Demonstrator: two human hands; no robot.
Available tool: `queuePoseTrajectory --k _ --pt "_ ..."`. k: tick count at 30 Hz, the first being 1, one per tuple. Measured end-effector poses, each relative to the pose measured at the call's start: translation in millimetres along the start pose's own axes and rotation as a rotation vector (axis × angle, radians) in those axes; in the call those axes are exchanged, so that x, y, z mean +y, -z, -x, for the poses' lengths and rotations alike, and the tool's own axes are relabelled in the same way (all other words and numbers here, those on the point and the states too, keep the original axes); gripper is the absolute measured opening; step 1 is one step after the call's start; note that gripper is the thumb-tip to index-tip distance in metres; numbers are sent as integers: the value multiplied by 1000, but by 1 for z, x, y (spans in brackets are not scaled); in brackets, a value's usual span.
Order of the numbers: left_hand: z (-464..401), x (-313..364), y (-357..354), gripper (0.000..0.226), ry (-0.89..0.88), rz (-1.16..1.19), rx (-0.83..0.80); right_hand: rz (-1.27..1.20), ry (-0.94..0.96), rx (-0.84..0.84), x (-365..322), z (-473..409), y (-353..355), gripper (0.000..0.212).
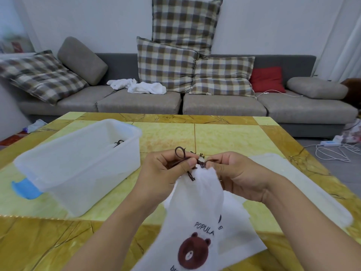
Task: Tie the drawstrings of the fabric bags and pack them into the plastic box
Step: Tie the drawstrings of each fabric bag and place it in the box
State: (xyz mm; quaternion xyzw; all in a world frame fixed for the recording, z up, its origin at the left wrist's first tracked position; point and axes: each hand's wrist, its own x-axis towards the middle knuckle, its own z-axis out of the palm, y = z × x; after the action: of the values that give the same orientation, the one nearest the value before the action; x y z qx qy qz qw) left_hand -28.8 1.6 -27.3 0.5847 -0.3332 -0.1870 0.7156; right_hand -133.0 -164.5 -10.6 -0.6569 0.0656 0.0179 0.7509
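A white fabric bag (197, 210) with a brown bear print hangs in front of me, its mouth gathered at the top. My left hand (166, 173) pinches a loop of the dark brown drawstring (180, 154). My right hand (234, 171) pinches the other strand of the drawstring at the bag's neck. A translucent plastic box (78, 169) stands to the left on the table; a dark drawstring (118, 143) shows inside it. Another white bag (238, 233) lies flat on the table under the held one.
The yellow marble-patterned table (224, 133) carries a translucent lid (304, 182) at the right. A blue latch (25, 187) sticks out from the box's near end. A grey sofa (224, 106) with checked cushions stands beyond the table. Cables (332, 151) lie on the floor at right.
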Motion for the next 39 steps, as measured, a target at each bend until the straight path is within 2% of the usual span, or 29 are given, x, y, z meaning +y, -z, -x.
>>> queuePoseTrajectory --k 4,9,13,16,18,22,27,30,32,34,36,39 --pt "0 1 5 20 -25 -26 -47 -50 -9 19 4 -1 4 24" --pt "3 4 3 19 -113 -71 -100 -339 -84 -11 8 -9 -5 36" --pt "5 5 2 22 -163 -150 -112 -277 -117 85 8 -10 -8 36" --pt "3 1 4 24 -200 -249 -65 -185 -105 130 9 -10 -4 26" --pt "2 -2 6 24 -208 -293 -37 -135 -72 143 8 -10 -2 27" --pt "2 -4 5 25 -229 -324 -37 -178 -12 203 8 -13 0 15" --pt "1 -7 2 23 -275 -359 7 -303 -108 180 8 -14 -3 42" --pt "3 -4 1 29 -330 -365 33 -380 -160 115 5 -12 -2 24" --pt "3 -3 1 32 -365 -376 54 -411 -184 103 2 -10 -1 22" --pt "3 -3 -1 29 -388 -393 57 -342 -198 103 -1 -7 -2 24" --pt "4 -4 -3 25 -385 -399 50 -165 -207 98 -4 -4 -7 26" --pt "5 -5 -3 24 -359 -387 33 51 -136 77 -4 -3 -14 27"
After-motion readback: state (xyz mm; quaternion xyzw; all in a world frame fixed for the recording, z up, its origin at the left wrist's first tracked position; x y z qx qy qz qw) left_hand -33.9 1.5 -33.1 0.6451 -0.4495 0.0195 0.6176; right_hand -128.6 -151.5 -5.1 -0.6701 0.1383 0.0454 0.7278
